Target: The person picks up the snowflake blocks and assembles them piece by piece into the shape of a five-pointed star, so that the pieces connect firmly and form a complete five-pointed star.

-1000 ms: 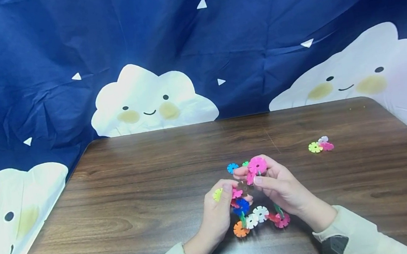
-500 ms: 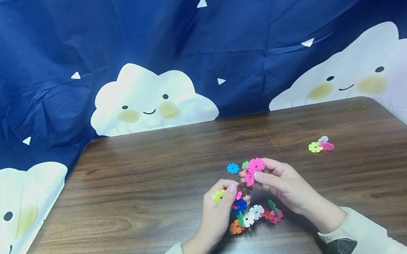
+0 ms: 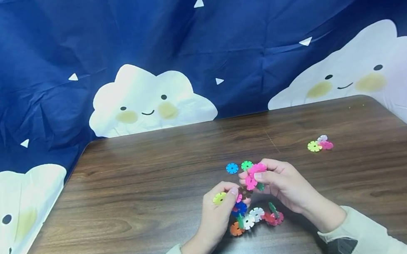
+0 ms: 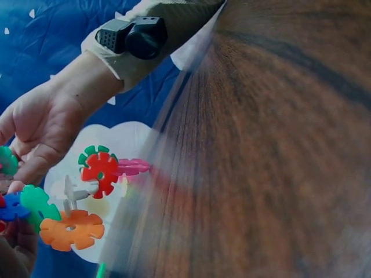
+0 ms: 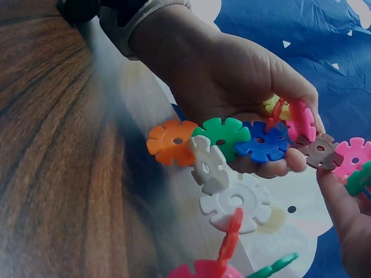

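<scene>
My left hand pinches a linked chain of notched plastic discs near a pink disc and a yellow disc. Between the two hands sits a brown disc, joined to the chain. My right hand pinches pink discs with thumb and fingers, a green disc just below them. From the left hand hangs the rest of the chain: a blue disc, a green disc, an orange disc, white discs, then red, pink and green ones.
Beyond the hands, a loose light blue disc and a bright green disc lie on the wooden table. Farther right is a small group with a yellow disc, a pink disc and a white disc.
The right hand has shifted slightly down, and its pink discs have tilted. The loose green disc shows more fully now. The chain's hanging end has swung a little left.
</scene>
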Demonstrator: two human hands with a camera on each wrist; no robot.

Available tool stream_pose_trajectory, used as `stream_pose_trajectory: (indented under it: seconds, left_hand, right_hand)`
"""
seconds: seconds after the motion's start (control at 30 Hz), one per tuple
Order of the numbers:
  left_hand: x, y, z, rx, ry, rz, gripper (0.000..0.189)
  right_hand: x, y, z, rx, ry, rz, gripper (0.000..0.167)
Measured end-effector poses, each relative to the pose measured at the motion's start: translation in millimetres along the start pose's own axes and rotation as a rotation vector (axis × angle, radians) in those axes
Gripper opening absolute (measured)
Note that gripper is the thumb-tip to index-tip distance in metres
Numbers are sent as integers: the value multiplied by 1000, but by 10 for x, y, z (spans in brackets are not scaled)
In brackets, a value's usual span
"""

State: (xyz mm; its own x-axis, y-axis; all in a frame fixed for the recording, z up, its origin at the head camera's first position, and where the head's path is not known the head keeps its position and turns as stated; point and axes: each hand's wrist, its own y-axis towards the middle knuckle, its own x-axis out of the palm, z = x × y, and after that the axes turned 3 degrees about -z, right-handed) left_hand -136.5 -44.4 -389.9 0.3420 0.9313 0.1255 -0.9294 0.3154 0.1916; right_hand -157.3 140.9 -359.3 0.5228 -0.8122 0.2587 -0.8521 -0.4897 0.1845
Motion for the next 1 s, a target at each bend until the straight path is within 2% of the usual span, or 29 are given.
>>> stream_pose_trajectory:
  seconds: [0.13,0.27,0.37,0.63,0.87,1.0]
  left_hand:
    - [4,9,-16,-6,-1,19,21]
    - [12,20,-26,-19,-1,6,20]
    - [15,26,-22,-37,24,-3,20]
    - [-15,25,27,-80,111,31,16]
    - [-25,70,30,-75,60,49,20]
    - [-34,81,25,-77,45,59,21]
  right_hand:
    - [-1,10,4,30,31,27,21]
    - [-18,-7,5,51,31,39,21]
    - [-27,-24,12,55,11,38,22]
    - [22,4,58,52,-8,66,20]
    - [79,39,29,96,-78,118,10]
    - [88,67,3,132,-98,118,14]
